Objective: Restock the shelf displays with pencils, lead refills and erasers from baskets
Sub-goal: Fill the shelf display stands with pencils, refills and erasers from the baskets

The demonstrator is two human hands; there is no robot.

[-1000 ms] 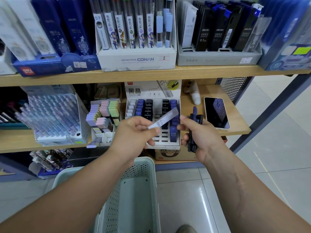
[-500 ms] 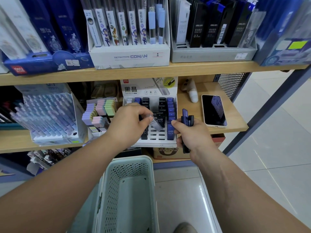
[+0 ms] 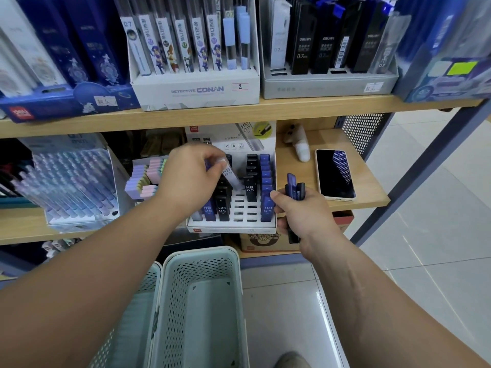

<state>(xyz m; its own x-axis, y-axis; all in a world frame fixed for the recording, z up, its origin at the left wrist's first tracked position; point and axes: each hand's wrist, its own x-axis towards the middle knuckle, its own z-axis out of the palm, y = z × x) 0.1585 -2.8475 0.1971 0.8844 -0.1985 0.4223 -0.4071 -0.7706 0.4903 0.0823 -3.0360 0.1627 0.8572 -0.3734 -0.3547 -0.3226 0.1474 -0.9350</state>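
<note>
Now left hand (image 3: 190, 179) pinches refill (image 3: 233, 179) (tilted); right hand (image 3: 303, 216) grips spares (image 3: 292, 185).

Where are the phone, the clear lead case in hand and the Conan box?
phone (image 3: 335, 174), head view, dark screen.
clear lead case (image 3: 230, 174), head view, labelled side.
Conan box (image 3: 196, 90), head view, front wall.

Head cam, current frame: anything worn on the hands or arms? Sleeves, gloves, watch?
Nothing worn that shows. Left hand and right hand: no gloves, rings or watch. Left forearm and right forearm are bare to the frame edge, no sleeve in view.
</note>
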